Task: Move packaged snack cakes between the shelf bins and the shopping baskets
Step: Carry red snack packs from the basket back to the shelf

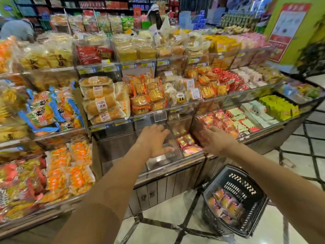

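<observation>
Both bare hands out over the lowest clear acrylic shelf bin (175, 152) of the snack display. Left hand (154, 140) palm-down over the empty left part of that bin, fingers (162, 132) spread loose, gripping nothing. Right hand (215, 140) motion-blurred, fingers (204, 138) extended and apart, also empty as far as can be told.

Task items: small red-and-yellow wrapped snack cakes (185, 140) lying flat in the bin, plus a pink-and-orange wrapped cake (191, 149) just nearer the front edge. Cakes sit between the two hands, just left of the right fingers and right of the left hand across a clear divider. Right hand nearer; right fingertips just beside the packs, contact not clear. Long axes of the packs roughly running away from the camera, slightly angled; blur makes that uncertain.

More wrapped cakes, pink and yellow, piled in the black plastic shopping basket (246, 184) on the tiled floor (167, 217), below and right of the bin, under the right forearm.

Likely step: reach into the bin for cakes, judged from open hands and a partly filled basket. Coming grasp probably a short leftward, downward close by the right hand.
</observation>
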